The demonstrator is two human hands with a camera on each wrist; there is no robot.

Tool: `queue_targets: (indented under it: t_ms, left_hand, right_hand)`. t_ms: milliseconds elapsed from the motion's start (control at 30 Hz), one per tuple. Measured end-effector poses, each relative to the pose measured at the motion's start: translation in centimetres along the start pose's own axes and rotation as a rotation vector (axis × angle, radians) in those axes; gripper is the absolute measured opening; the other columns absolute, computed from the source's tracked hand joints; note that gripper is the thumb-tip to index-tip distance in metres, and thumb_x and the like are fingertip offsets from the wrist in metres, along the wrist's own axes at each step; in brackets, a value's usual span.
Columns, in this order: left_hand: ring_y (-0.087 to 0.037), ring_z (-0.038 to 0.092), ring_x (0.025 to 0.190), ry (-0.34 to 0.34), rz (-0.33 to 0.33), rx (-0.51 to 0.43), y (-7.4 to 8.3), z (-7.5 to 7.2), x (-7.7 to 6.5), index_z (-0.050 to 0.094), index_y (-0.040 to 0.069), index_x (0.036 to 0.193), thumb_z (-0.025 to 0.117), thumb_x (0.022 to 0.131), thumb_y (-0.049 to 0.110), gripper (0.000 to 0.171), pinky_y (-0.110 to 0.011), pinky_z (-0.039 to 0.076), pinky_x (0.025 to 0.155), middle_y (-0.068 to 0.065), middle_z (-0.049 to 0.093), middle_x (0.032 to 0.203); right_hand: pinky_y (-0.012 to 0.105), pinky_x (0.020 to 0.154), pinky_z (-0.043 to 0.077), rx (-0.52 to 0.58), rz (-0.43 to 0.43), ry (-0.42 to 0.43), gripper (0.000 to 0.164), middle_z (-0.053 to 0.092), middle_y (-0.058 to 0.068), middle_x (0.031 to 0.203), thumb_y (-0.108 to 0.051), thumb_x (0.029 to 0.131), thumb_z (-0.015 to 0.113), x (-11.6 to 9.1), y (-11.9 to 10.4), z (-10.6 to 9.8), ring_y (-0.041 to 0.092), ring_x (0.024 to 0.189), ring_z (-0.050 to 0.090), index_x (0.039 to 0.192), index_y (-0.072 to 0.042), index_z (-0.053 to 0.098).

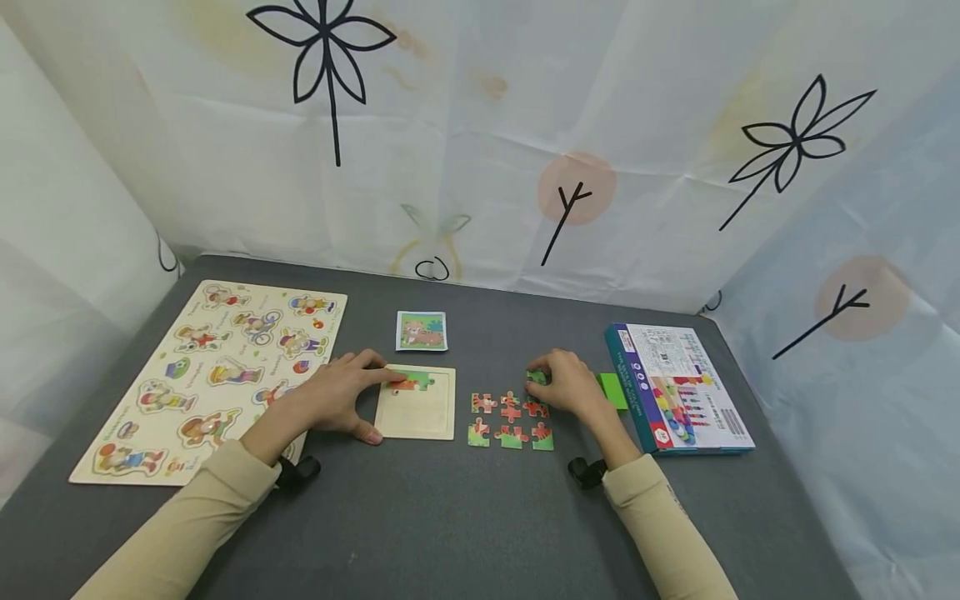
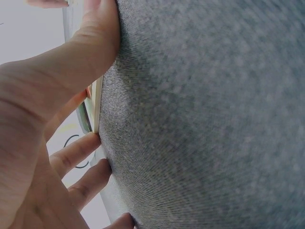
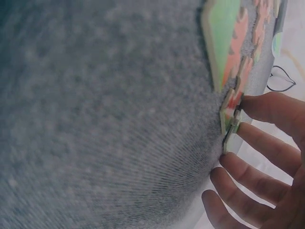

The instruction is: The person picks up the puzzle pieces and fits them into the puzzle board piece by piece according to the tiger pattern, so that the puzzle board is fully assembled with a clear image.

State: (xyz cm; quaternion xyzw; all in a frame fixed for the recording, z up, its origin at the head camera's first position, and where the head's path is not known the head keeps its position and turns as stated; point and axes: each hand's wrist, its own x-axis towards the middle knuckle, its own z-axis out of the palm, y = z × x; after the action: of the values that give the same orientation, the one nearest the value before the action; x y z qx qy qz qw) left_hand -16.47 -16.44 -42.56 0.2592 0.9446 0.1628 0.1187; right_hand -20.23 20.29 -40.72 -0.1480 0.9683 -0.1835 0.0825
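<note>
A pale wooden puzzle tray point(image 1: 420, 421) lies before my left hand point(image 1: 337, 396). Its index finger presses on joined green and red puzzle pieces point(image 1: 422, 381) at the tray's top, and the thumb rests by the tray's lower left corner. In the left wrist view the tray's edge point(image 2: 97, 107) shows between thumb and fingers. My right hand point(image 1: 568, 383) pinches a green puzzle piece point(image 1: 536, 377) low over the table, partly hidden by its fingers. Beneath it, loose red and green puzzle pieces point(image 1: 512, 437) stand in rows; the right wrist view shows some close up point(image 3: 221, 43).
A small picture card with a bear point(image 1: 422, 332) lies behind the tray. On the left is a large board of cartoon figures point(image 1: 172, 400), partly under my left forearm. A boxed set point(image 1: 686, 387) and a bright green piece point(image 1: 613, 390) lie to the right.
</note>
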Motion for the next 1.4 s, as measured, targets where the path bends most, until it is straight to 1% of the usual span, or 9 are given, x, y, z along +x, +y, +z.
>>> queue_targets:
  t_ms: [133, 200, 300, 533, 867, 1000, 1100, 1267, 1400]
  left_hand:
    - [-0.037, 0.053, 0.122, -0.006, -0.002, -0.004, 0.0, 0.0, 0.1, 0.056, 0.025, 0.147, 0.092, 0.068, 0.052, 0.091, -0.064, 0.046, 0.098, -0.015, 0.052, 0.142]
    - [-0.037, 0.053, 0.122, -0.007, -0.005, -0.005, 0.0, 0.0, 0.1, 0.056, 0.025, 0.148, 0.092, 0.068, 0.052, 0.091, -0.064, 0.046, 0.099, -0.015, 0.052, 0.142]
    - [-0.037, 0.053, 0.122, -0.005, -0.002, -0.001, 0.0, 0.0, 0.1, 0.056, 0.024, 0.148, 0.091, 0.068, 0.053, 0.092, -0.064, 0.046, 0.098, -0.015, 0.051, 0.142]
    - [-0.037, 0.054, 0.121, 0.013, 0.014, 0.009, 0.0, 0.1, 0.1, 0.056, 0.024, 0.147, 0.091, 0.067, 0.055, 0.093, -0.062, 0.048, 0.095, -0.014, 0.052, 0.141]
    - [-0.037, 0.054, 0.12, 0.016, 0.021, 0.01, 0.0, -0.1, 0.0, 0.056, 0.024, 0.147, 0.091, 0.067, 0.055, 0.093, -0.062, 0.048, 0.094, -0.015, 0.052, 0.14]
    - [-0.037, 0.054, 0.12, 0.016, 0.023, 0.007, 0.1, -0.1, 0.0, 0.057, 0.024, 0.147, 0.091, 0.067, 0.056, 0.093, -0.062, 0.048, 0.096, -0.015, 0.052, 0.14]
    - [-0.038, 0.054, 0.12, 0.019, 0.027, 0.006, 0.1, -0.1, 0.0, 0.057, 0.023, 0.146, 0.091, 0.067, 0.055, 0.093, -0.061, 0.048, 0.097, -0.015, 0.053, 0.14]
    - [-0.038, 0.054, 0.119, 0.025, 0.026, 0.004, 0.2, -0.1, 0.0, 0.058, 0.022, 0.145, 0.091, 0.067, 0.055, 0.091, -0.061, 0.047, 0.097, -0.014, 0.053, 0.14]
    - [-0.037, 0.054, 0.118, 0.018, 0.024, -0.006, 0.3, -0.3, -0.1, 0.058, 0.023, 0.145, 0.091, 0.067, 0.054, 0.09, -0.06, 0.047, 0.097, -0.014, 0.052, 0.14]
  right_hand:
    - [0.027, 0.054, 0.03, 0.004, -0.001, 0.021, 0.029, 0.064, 0.008, 0.081, -0.019, 0.091, 0.075, 0.0, 0.0, 0.1, 0.013, 0.059, 0.041, 0.115, -0.004, 0.077]
    - [0.027, 0.052, 0.028, 0.01, -0.005, 0.03, 0.029, 0.061, 0.008, 0.074, -0.019, 0.091, 0.074, 0.0, -0.1, 0.2, 0.012, 0.056, 0.037, 0.116, -0.004, 0.076]
    - [0.027, 0.051, 0.025, 0.018, -0.01, 0.047, 0.031, 0.055, 0.007, 0.07, -0.018, 0.092, 0.07, 0.0, -0.3, 0.1, 0.013, 0.054, 0.033, 0.119, -0.004, 0.074]
    - [0.029, 0.059, 0.034, 0.006, -0.019, 0.055, 0.033, 0.06, 0.012, 0.09, -0.022, 0.093, 0.069, 0.0, -1.4, -0.2, 0.017, 0.069, 0.046, 0.12, -0.005, 0.074]
    - [0.028, 0.057, 0.033, -0.006, -0.076, 0.047, 0.032, 0.061, 0.01, 0.091, -0.022, 0.093, 0.068, 0.5, -4.1, 0.1, 0.017, 0.07, 0.045, 0.121, -0.007, 0.074]
    - [0.033, 0.06, 0.036, -0.004, -0.116, 0.054, 0.03, 0.063, 0.012, 0.095, -0.021, 0.094, 0.068, 0.6, -5.5, 0.4, 0.018, 0.074, 0.047, 0.12, -0.007, 0.074]
    - [0.033, 0.061, 0.038, -0.003, -0.156, 0.056, 0.029, 0.063, 0.011, 0.096, -0.021, 0.094, 0.068, 0.9, -6.4, 0.9, 0.018, 0.076, 0.047, 0.119, -0.008, 0.075]
    - [0.027, 0.055, 0.038, 0.002, -0.203, 0.049, 0.028, 0.065, 0.009, 0.096, -0.024, 0.094, 0.07, 1.6, -7.7, 1.8, 0.016, 0.072, 0.048, 0.117, -0.011, 0.076]
    - [0.027, 0.055, 0.037, 0.0, -0.223, 0.041, 0.027, 0.067, 0.009, 0.1, -0.024, 0.095, 0.069, 2.0, -8.7, 2.6, 0.016, 0.072, 0.049, 0.118, -0.011, 0.076]
